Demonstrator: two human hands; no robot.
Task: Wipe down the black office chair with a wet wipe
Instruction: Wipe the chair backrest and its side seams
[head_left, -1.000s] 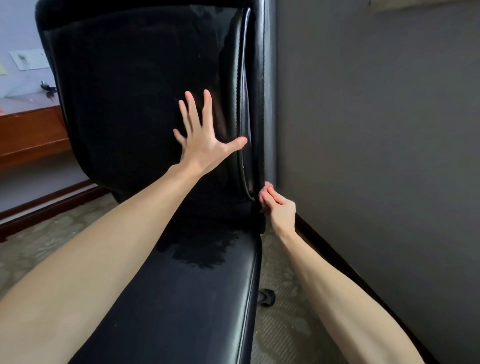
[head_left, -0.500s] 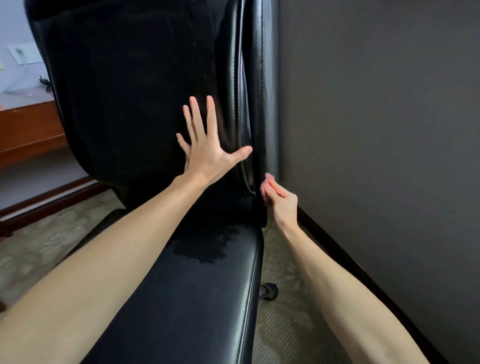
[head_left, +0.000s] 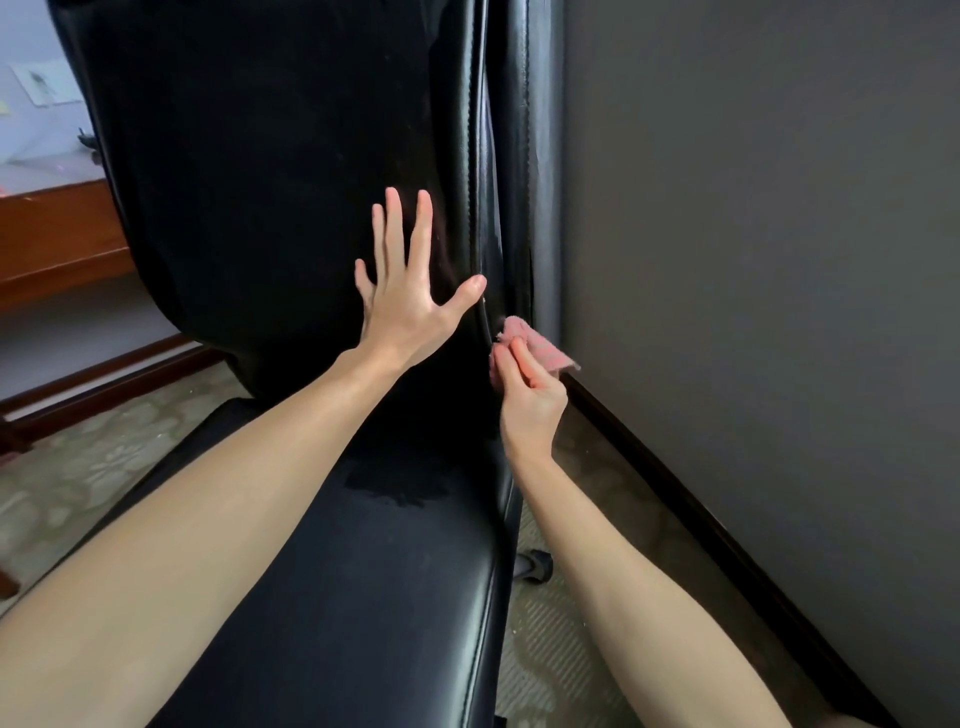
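Note:
The black leather office chair (head_left: 270, 171) fills the middle of the view, backrest upright and seat stretching toward me. My left hand (head_left: 410, 291) lies flat with fingers spread against the lower right of the backrest. My right hand (head_left: 527, 387) pinches a pink wet wipe (head_left: 540, 345) and holds it against the backrest's right side edge, low down near the seat joint. A wet patch darkens the rear of the seat.
A dark grey wall (head_left: 769, 260) with a dark baseboard (head_left: 727, 545) runs close along the chair's right side. A chair caster (head_left: 535, 566) shows on patterned carpet (head_left: 67, 478). A wooden desk (head_left: 57, 239) stands at the left.
My right hand has slid up the backrest's side edge, and the pink wipe now shows more plainly. The view has moved closer to the chair; my left hand stays pressed on the backrest.

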